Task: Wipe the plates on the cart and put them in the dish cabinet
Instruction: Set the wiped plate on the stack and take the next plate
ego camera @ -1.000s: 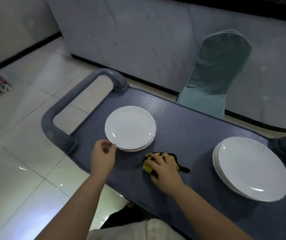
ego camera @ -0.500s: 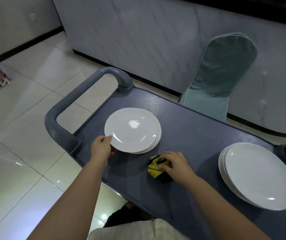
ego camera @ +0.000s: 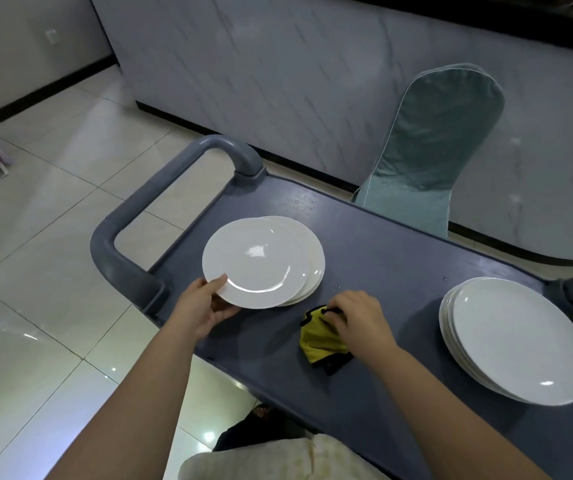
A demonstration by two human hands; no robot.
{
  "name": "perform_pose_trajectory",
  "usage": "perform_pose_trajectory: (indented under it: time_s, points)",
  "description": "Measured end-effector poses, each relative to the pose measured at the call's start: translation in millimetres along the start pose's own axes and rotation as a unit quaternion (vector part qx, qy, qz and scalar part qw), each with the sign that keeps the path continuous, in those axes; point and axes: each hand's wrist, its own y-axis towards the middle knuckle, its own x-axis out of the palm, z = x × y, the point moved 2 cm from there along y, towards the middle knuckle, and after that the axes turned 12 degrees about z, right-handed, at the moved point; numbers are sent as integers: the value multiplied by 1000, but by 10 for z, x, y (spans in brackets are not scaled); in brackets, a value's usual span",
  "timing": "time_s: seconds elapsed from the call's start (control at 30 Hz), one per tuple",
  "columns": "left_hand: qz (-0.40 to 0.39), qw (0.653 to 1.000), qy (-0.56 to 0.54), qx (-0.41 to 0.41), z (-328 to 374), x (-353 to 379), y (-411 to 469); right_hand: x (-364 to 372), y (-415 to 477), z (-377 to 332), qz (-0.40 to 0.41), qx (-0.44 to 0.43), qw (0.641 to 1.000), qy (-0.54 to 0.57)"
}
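A dark grey cart (ego camera: 382,258) carries two stacks of white plates. My left hand (ego camera: 202,306) grips the near-left rim of the top small plate (ego camera: 253,263), thumb on top, and the plate is lifted and shifted off the small stack (ego camera: 314,268) under it. My right hand (ego camera: 361,315) grips a yellow cloth with black trim (ego camera: 319,341), bunched on the cart top between the two stacks. A stack of larger white plates (ego camera: 517,341) lies at the cart's right end.
The cart's grey handle (ego camera: 129,216) loops out at the left end. A chair with a teal cover (ego camera: 430,147) stands behind the cart against a grey marbled counter (ego camera: 278,74). Glossy tiled floor (ego camera: 35,254) lies to the left and below.
My left hand has taken hold of the top small plate and raised it off its stack, toward me and to the left. My right hand has gathered the cloth and closed its fingers on it.
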Motion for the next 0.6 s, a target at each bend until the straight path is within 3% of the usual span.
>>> perform_pose_trajectory:
  time_s: [0.1,0.17,0.23,0.3,0.4,0.53,0.6]
  points:
    - [-5,1000,9,11,12,2,-19,108,-234,-8,-30,-47,998,-3]
    - [-5,1000,-1,5,18,-9,-37,100,-241,85,-11,31,999,22]
    - [-5,1000,-7,2,19,-23,-59,18,-106,205,66,130,988,42]
    - [-4,1000,-9,2,26,-45,-90,-42,73,265,122,149,981,28]
    - [-5,1000,-17,2,47,-94,-134,17,129,89,116,81,990,5]
    - [-9,999,-46,-9,109,-153,-196,334,-354,-278,113,-139,983,-42]
    - [-11,999,-52,-4,172,-180,-236,480,-543,-263,82,-184,978,-60]
